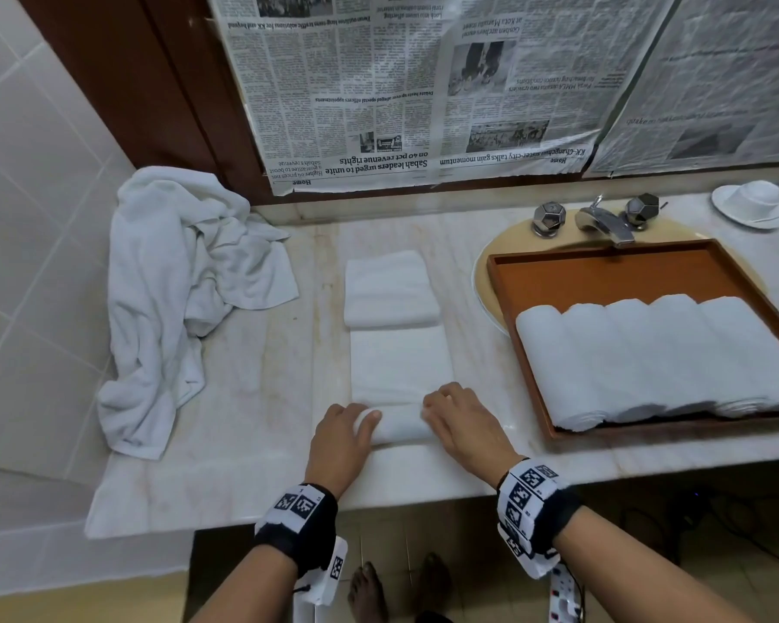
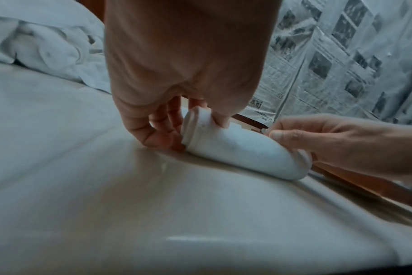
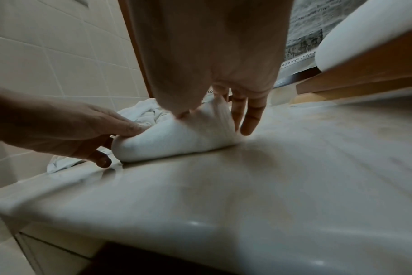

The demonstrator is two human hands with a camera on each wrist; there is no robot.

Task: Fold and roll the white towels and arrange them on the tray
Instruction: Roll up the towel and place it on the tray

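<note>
A folded white towel (image 1: 401, 366) lies lengthwise on the marble counter, its near end wound into a small roll (image 1: 399, 424) (image 2: 238, 150) (image 3: 174, 137). My left hand (image 1: 347, 431) (image 2: 176, 122) grips the roll's left end, thumb on top and fingers behind. My right hand (image 1: 455, 420) (image 3: 223, 115) grips the right end the same way. Another folded towel (image 1: 390, 287) lies just beyond. A wooden tray (image 1: 603, 272) to the right holds several rolled white towels (image 1: 648, 357) side by side along its near half.
A heap of loose white towels (image 1: 176, 290) fills the counter's left corner by the tiled wall. The tray rests over a basin with a metal tap (image 1: 603, 222). A white cup and saucer (image 1: 752, 204) sits far right. Newspaper (image 1: 423, 83) covers the mirror behind.
</note>
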